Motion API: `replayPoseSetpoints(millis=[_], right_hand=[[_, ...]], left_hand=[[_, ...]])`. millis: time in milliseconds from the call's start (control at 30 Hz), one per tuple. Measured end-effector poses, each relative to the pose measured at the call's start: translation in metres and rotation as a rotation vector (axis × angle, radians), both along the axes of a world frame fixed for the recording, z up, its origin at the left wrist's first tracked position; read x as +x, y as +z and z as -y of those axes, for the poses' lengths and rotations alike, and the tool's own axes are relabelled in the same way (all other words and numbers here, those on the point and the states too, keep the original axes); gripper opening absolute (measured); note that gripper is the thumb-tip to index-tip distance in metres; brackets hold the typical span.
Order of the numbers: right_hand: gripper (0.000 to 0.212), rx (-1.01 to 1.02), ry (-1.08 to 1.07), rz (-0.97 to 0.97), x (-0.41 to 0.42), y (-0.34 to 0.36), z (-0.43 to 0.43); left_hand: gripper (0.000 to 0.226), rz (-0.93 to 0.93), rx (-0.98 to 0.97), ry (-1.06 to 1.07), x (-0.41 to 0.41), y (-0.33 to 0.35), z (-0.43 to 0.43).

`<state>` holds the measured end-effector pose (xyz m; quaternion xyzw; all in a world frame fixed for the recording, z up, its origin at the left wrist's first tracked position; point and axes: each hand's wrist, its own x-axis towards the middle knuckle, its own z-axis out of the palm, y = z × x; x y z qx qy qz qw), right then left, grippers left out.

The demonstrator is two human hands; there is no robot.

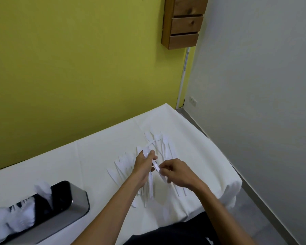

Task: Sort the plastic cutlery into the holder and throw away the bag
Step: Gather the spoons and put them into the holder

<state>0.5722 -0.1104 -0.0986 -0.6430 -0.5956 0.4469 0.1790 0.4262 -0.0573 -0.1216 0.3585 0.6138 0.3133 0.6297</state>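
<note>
Bunching spoons over the pile

My left hand [143, 162] grips a bunch of white plastic spoons [146, 154]. My right hand [177, 171] pinches another white handle [156, 167], likely so they go in together. The loose white plastic cutlery [163, 144] lies on the white-clothed table [95, 152], right of the part-filled brushed-metal holder [78, 206].

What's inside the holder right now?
White cutlery stands in the near and middle parts of the holder; the far end shows only dark interior. Blur hides which pieces are which, and the walls cover their lower ends.
</note>
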Motion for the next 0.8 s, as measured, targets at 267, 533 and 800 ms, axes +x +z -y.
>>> replayPoseSetpoints(millis=[267,533,800], right_hand=[[0.025,-0.061,-0.171,0.449,0.022,-0.036,-0.002],[0.014,-0.035,-0.212,0.419,0.013,-0.037,-0.009],[0.016,-0.111,-0.099,-0.240,-0.011,-0.001,-0.026]], left_hand=[[0.019,0.094,-0.064,0.132,-0.013,-0.007,-0.005],[0.017,0.095,-0.092,0.108,-0.012,-0.008,-0.002],[0.038,-0.053,0.059,-0.067,-0.011,-0.011,-0.003]])
